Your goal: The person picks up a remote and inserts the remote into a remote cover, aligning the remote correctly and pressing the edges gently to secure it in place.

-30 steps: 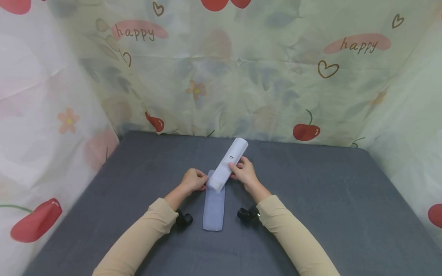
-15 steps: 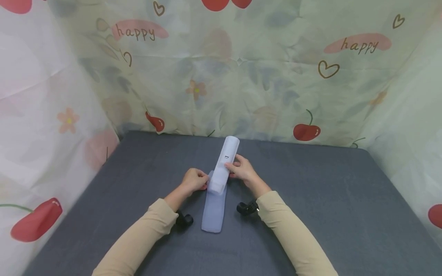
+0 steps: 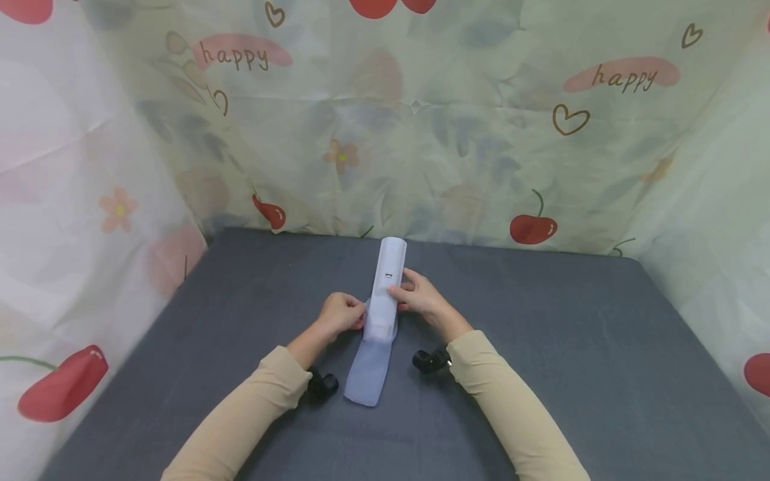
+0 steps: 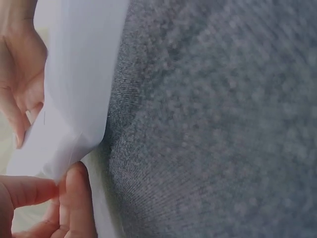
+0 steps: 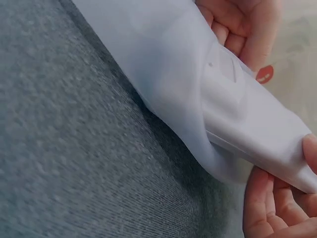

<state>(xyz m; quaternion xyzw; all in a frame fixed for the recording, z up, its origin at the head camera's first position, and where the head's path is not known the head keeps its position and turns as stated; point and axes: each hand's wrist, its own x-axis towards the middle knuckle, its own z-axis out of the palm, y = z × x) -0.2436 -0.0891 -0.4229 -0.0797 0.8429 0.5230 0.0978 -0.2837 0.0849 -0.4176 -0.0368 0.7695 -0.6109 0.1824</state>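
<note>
My right hand (image 3: 422, 298) grips a long white remote control (image 3: 391, 262), thumb on its face and fingers beneath. The remote's near end sits inside the mouth of a soft, translucent pale sleeve (image 3: 368, 375); its far end sticks out, tilted up toward the back. At the mouth's left edge, my left hand (image 3: 340, 312) pinches the sleeve between thumb and fingers, as the left wrist view shows at the sleeve's edge (image 4: 67, 156). In the right wrist view the sleeve wall bulges loosely around the remote (image 5: 257, 124). The sleeve's lower part trails toward me over the dark cloth.
A dark grey cloth (image 3: 541, 374) covers the table. Printed curtains (image 3: 415, 153) hang behind it and along both sides. Black wrist cameras sit under each cuff, the left camera (image 3: 323, 385) and the right camera (image 3: 430, 361) both close above the cloth.
The remote has swung left from a slant to nearly in line with the sleeve, and its near end has gone into the mouth. The sleeve's lower end has shifted slightly left.
</note>
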